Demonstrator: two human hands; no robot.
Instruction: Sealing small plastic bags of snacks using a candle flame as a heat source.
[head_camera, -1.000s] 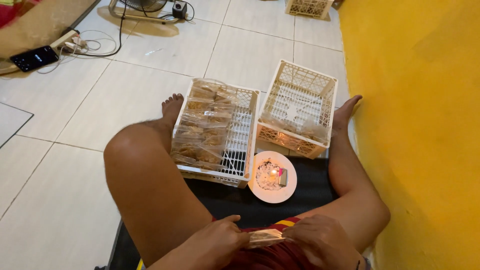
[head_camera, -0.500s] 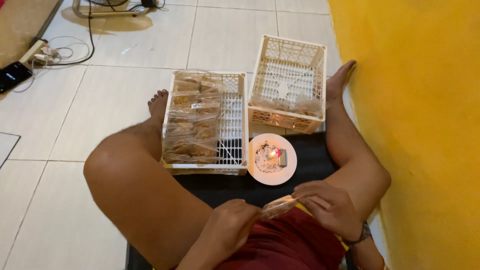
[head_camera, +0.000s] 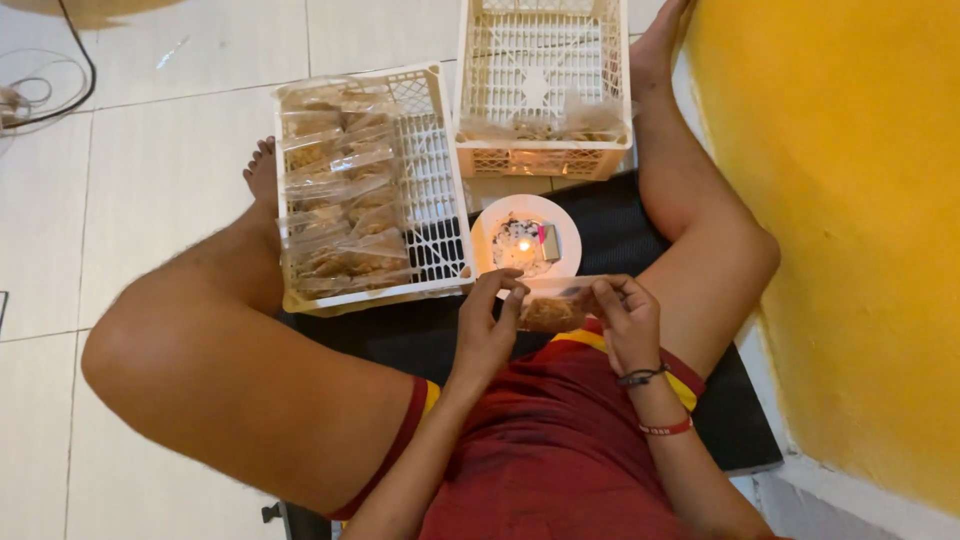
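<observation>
Left hand (head_camera: 487, 335) and right hand (head_camera: 622, 318), each grip pinched closed on a clear snack packet (head_camera: 549, 309).

A small clear packet (head_camera: 548, 312) of brown snack sits at centre, pinched between the left hand (head_camera: 487, 335) and right hand (head_camera: 622, 322), with flat clear packets (head_camera: 335, 190) of the same stacked at ten o'clock and a few more (head_camera: 545, 125) at twelve.

Lit candle plate (head_camera: 526, 243) just ahead, baskets (head_camera: 420, 190) beyond, wall (head_camera: 850, 200) rightward
</observation>
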